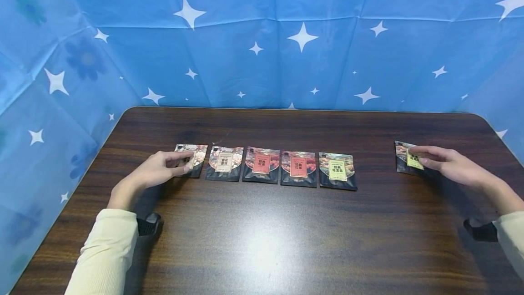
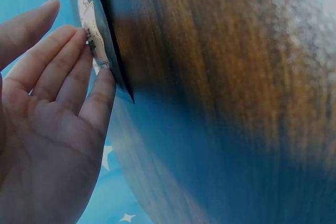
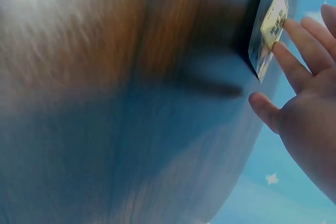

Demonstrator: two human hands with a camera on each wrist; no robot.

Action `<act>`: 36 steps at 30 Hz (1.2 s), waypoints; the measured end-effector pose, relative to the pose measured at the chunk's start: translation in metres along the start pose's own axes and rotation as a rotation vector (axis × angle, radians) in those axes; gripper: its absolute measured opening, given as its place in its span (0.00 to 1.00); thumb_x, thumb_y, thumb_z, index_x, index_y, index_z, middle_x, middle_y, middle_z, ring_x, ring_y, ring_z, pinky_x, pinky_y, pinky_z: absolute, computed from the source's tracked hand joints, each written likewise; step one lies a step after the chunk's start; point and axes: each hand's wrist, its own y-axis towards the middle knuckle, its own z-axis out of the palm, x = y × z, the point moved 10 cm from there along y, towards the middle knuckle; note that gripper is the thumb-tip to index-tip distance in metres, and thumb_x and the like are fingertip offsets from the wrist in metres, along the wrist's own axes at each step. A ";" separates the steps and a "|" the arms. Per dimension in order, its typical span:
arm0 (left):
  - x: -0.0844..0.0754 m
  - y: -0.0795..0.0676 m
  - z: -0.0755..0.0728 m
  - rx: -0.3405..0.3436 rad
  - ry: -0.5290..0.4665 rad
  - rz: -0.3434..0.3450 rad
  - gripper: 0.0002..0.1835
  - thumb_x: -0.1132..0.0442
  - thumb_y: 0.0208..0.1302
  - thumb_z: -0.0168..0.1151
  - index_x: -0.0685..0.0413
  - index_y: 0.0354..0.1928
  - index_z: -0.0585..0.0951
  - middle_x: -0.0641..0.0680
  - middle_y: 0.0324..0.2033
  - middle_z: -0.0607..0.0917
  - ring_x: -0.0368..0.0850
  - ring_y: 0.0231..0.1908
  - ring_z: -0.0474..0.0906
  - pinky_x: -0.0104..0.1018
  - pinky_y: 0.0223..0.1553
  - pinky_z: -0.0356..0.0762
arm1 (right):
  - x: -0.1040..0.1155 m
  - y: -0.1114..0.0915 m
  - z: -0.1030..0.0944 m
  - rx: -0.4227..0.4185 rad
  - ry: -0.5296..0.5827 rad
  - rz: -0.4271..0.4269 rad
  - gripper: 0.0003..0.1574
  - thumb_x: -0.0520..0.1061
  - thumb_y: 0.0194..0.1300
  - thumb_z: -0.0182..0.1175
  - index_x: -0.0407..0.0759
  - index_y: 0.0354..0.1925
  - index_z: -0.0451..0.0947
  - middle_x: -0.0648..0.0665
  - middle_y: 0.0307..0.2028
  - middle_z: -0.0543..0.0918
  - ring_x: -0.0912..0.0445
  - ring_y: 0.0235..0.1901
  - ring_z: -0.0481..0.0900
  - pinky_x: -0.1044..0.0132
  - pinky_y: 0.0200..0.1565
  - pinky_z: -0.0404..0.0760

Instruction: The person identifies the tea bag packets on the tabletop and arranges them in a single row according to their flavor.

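My left hand (image 1: 153, 172) reaches over a tea packet (image 1: 199, 155) with a pale floral print, at the left end of a row. In the left wrist view the fingertips rest on the packet's front, fingers nearly straight, thumb apart from it. My right hand (image 1: 456, 166) is at another tea packet (image 1: 401, 153), with a yellow-green label, lying tilted off to the right. Its fingertips touch that label (image 3: 274, 20) in the right wrist view. Between the hands lie a second floral packet (image 1: 224, 163), two red-labelled packets (image 1: 261, 165) and a green-labelled packet (image 1: 337, 170).
A dark wooden table (image 1: 229, 222) carries the packets, with a bright glare near its front middle. Behind and at the sides hangs a blue cloth (image 1: 229, 67) with white stars. A black band (image 1: 148, 225) sits at the left wrist.
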 end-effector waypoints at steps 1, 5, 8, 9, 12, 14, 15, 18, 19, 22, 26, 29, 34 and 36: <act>0.000 0.000 0.000 0.000 -0.001 -0.001 0.28 0.54 0.65 0.54 0.54 0.65 0.66 0.60 0.51 0.74 0.49 0.39 0.68 0.42 0.39 0.65 | 0.003 -0.001 0.002 0.003 -0.002 -0.008 0.33 0.53 0.73 0.38 0.35 0.67 0.54 0.26 0.64 0.54 0.30 0.61 0.50 0.36 0.50 0.58; 0.000 0.000 0.000 0.001 -0.005 0.001 0.28 0.54 0.65 0.54 0.53 0.65 0.66 0.61 0.54 0.73 0.50 0.41 0.68 0.43 0.40 0.65 | 0.017 -0.005 0.012 0.017 0.008 -0.058 0.30 0.51 0.73 0.40 0.36 0.66 0.56 0.27 0.63 0.57 0.31 0.61 0.51 0.36 0.50 0.58; 0.000 0.000 0.000 0.001 -0.008 0.004 0.28 0.54 0.65 0.54 0.54 0.65 0.66 0.62 0.56 0.72 0.52 0.45 0.68 0.46 0.43 0.66 | 0.029 -0.007 0.021 0.033 0.023 -0.094 0.30 0.51 0.73 0.40 0.36 0.66 0.57 0.28 0.63 0.58 0.32 0.61 0.53 0.37 0.51 0.59; 0.000 0.000 0.000 0.000 -0.007 0.007 0.28 0.54 0.65 0.54 0.54 0.65 0.65 0.63 0.57 0.70 0.53 0.48 0.68 0.48 0.45 0.66 | 0.034 -0.008 0.025 0.040 0.025 -0.104 0.30 0.51 0.73 0.41 0.36 0.66 0.58 0.28 0.63 0.59 0.33 0.61 0.54 0.37 0.51 0.59; -0.001 0.000 0.000 0.000 -0.004 0.012 0.28 0.53 0.65 0.54 0.54 0.65 0.65 0.64 0.60 0.67 0.56 0.53 0.67 0.51 0.48 0.65 | 0.047 -0.008 0.034 0.057 0.028 -0.140 0.29 0.50 0.73 0.41 0.36 0.65 0.58 0.29 0.62 0.61 0.34 0.60 0.57 0.39 0.51 0.62; -0.001 0.000 -0.001 -0.001 0.003 0.013 0.28 0.53 0.65 0.54 0.54 0.65 0.65 0.64 0.60 0.67 0.56 0.53 0.66 0.52 0.48 0.65 | 0.055 -0.008 0.039 0.064 0.023 -0.165 0.28 0.49 0.73 0.42 0.35 0.65 0.59 0.30 0.62 0.62 0.34 0.59 0.59 0.40 0.50 0.63; -0.002 -0.001 -0.001 -0.002 0.006 0.014 0.28 0.53 0.65 0.54 0.54 0.65 0.65 0.64 0.60 0.67 0.56 0.53 0.66 0.51 0.48 0.65 | 0.058 -0.008 0.041 0.066 0.021 -0.171 0.28 0.49 0.72 0.42 0.36 0.65 0.59 0.30 0.61 0.63 0.35 0.59 0.60 0.40 0.50 0.64; -0.002 -0.001 -0.001 -0.004 0.006 0.012 0.29 0.52 0.65 0.54 0.54 0.66 0.65 0.64 0.60 0.67 0.56 0.53 0.66 0.52 0.48 0.64 | 0.066 -0.008 0.045 0.068 0.023 -0.203 0.27 0.48 0.72 0.43 0.35 0.64 0.60 0.30 0.61 0.63 0.35 0.58 0.62 0.41 0.49 0.66; -0.002 -0.001 -0.001 -0.002 0.003 0.012 0.29 0.52 0.65 0.54 0.54 0.66 0.65 0.64 0.61 0.67 0.57 0.54 0.65 0.53 0.49 0.64 | 0.068 -0.008 0.046 0.068 0.026 -0.207 0.27 0.47 0.72 0.43 0.36 0.64 0.60 0.30 0.61 0.63 0.36 0.58 0.62 0.42 0.49 0.66; -0.001 -0.001 -0.001 0.000 -0.004 0.007 0.29 0.52 0.65 0.54 0.53 0.66 0.65 0.65 0.62 0.65 0.61 0.58 0.61 0.56 0.52 0.61 | 0.075 -0.009 0.050 0.061 0.029 -0.235 0.27 0.46 0.72 0.44 0.35 0.64 0.60 0.31 0.61 0.64 0.36 0.57 0.63 0.42 0.49 0.66; 0.000 -0.001 -0.001 0.002 -0.011 0.000 0.29 0.52 0.65 0.54 0.53 0.66 0.65 0.65 0.63 0.63 0.62 0.61 0.58 0.58 0.54 0.59 | 0.081 -0.008 0.053 0.051 0.018 -0.258 0.26 0.45 0.72 0.44 0.35 0.64 0.61 0.31 0.61 0.64 0.37 0.58 0.63 0.42 0.50 0.66; 0.000 -0.001 -0.001 0.004 -0.011 -0.007 0.29 0.52 0.65 0.54 0.53 0.66 0.65 0.65 0.62 0.64 0.62 0.59 0.60 0.57 0.53 0.60 | 0.084 -0.008 0.054 0.058 0.016 -0.251 0.27 0.46 0.72 0.44 0.35 0.64 0.61 0.31 0.62 0.63 0.36 0.59 0.61 0.41 0.50 0.65; -0.002 -0.001 -0.002 0.004 0.007 -0.015 0.29 0.53 0.65 0.54 0.54 0.66 0.65 0.62 0.51 0.74 0.52 0.40 0.69 0.45 0.40 0.66 | 0.084 -0.008 0.054 0.064 0.006 -0.233 0.27 0.46 0.72 0.43 0.36 0.64 0.60 0.31 0.62 0.62 0.36 0.59 0.60 0.41 0.50 0.64; -0.003 0.000 -0.002 0.005 0.012 -0.017 0.28 0.53 0.65 0.54 0.54 0.65 0.65 0.59 0.37 0.76 0.48 0.31 0.66 0.41 0.34 0.63 | 0.084 -0.009 0.054 0.061 0.003 -0.232 0.27 0.46 0.72 0.43 0.36 0.64 0.60 0.31 0.62 0.62 0.36 0.59 0.60 0.41 0.51 0.64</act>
